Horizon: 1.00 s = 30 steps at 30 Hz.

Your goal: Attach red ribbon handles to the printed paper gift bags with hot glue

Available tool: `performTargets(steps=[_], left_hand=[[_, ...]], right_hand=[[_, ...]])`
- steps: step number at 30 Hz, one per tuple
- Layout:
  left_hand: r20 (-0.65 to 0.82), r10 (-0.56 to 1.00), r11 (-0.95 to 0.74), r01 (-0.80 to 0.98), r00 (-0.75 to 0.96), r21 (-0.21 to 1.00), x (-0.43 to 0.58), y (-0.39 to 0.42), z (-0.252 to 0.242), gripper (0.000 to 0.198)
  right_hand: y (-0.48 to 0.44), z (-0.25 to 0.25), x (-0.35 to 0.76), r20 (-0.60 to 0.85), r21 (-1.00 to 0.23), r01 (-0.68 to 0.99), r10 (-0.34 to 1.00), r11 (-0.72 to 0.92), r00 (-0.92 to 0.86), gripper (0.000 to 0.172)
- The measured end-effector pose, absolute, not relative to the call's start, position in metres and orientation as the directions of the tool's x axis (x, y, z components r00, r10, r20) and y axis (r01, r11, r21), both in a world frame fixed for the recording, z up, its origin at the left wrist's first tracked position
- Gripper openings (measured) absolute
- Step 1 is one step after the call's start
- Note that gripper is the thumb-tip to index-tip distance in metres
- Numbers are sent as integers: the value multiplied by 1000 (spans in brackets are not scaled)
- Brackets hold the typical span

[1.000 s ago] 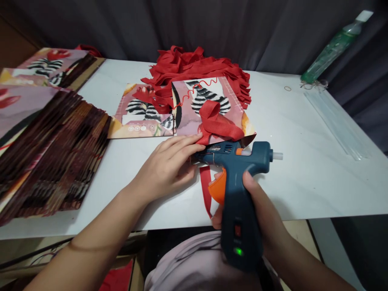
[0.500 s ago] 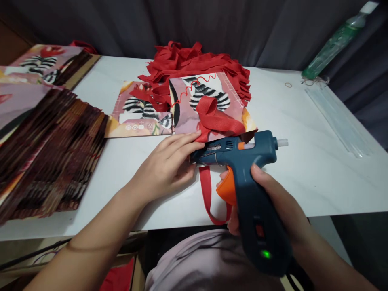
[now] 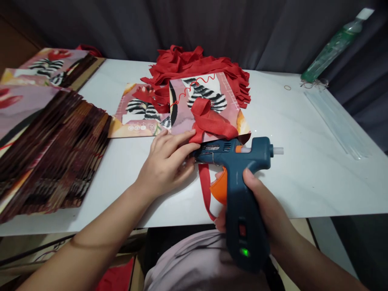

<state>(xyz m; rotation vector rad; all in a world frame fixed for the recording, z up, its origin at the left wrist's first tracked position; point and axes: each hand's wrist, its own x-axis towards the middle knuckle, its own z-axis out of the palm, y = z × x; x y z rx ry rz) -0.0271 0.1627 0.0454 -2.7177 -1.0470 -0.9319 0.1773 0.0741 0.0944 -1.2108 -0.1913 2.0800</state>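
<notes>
My right hand (image 3: 266,198) is wrapped around the handle of a dark blue hot glue gun (image 3: 242,194), its orange trigger (image 3: 220,186) under my fingers and its green light lit. The gun's front end points left, in under the near edge of a printed paper bag (image 3: 178,115); the tip is hidden behind my left hand (image 3: 168,161). That hand grips the bag's near edge, its fingertips lying on a red ribbon (image 3: 212,123) folded over the print. Another length of ribbon (image 3: 204,182) hangs below the gun toward the table's front edge.
A heap of red ribbons (image 3: 200,60) lies behind the bag. Stacked printed bags (image 3: 57,153) fill the left side. At right are clear glue sticks (image 3: 335,123), a rubber band (image 3: 287,87) and a green plastic bottle (image 3: 333,48). Below the table, a box holds red material (image 3: 117,277).
The glue gun and my right hand have shifted slightly left, with the gun's handle swinging left. My left hand stays at the bag's edge.
</notes>
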Motion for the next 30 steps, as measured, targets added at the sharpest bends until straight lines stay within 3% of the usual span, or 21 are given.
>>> performTargets(steps=[5,11,19,24,30], left_hand=[[575,583,-780,593,574,200,-26,165,42,43],[559,569,-792,585,603,174,-24,167,43,46],[543,588,-780,598,599,185,-23,165,44,48],[540,581,-786,592,608,179,-23,165,45,48],[553,578,-789,585,601,189,-23,165,45,51]], right_hand=[[71,88,178,-720,-416,-503,613,-757,-326,60],[65,79,173,-718,-428,-517,626,-741,-304,68],[77,81,173,-757,-382,-508,576,-772,-308,63],[86,84,176,-788,-326,-562,547,-760,-282,51],[87,87,193,-732,-348,-489,558,-800,-392,50]])
